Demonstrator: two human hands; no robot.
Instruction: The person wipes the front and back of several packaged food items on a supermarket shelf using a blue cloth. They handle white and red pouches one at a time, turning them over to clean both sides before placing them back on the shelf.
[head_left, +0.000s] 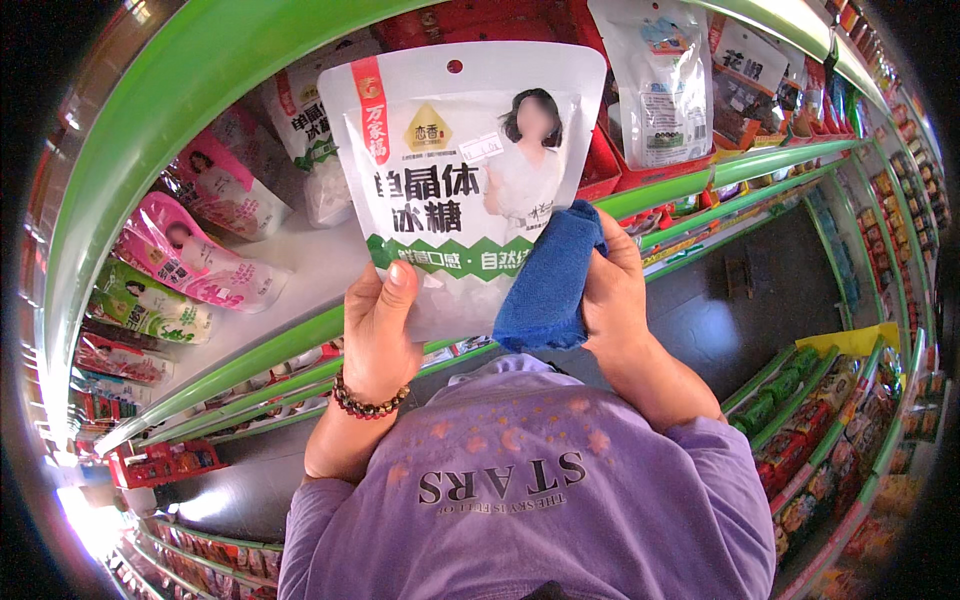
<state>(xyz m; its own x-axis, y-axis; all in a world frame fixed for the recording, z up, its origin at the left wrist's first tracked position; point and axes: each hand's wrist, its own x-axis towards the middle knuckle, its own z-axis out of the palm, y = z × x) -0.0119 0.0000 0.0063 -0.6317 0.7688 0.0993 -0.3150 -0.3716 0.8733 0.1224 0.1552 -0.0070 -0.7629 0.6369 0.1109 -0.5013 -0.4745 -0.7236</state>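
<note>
A white stand-up pouch of rock sugar (450, 150), printed with a green zigzag band and bearing a small price sticker, is upright before me. My left hand (382, 322) grips its lower left side, thumb on the front; a beaded bracelet is on that wrist. At the lower right, my right hand (619, 281) holds a folded blue cloth (551, 281) against the pouch's front. The fingers behind the pouch are hidden.
Behind lies a white shelf (300, 262) with a green edge, bearing pink pouches (195, 255), a green pouch (150, 304) and another white pouch (326, 180). Red boxes (600, 165) with packets stand right. Lower right is a rack of packaged goods (810, 412).
</note>
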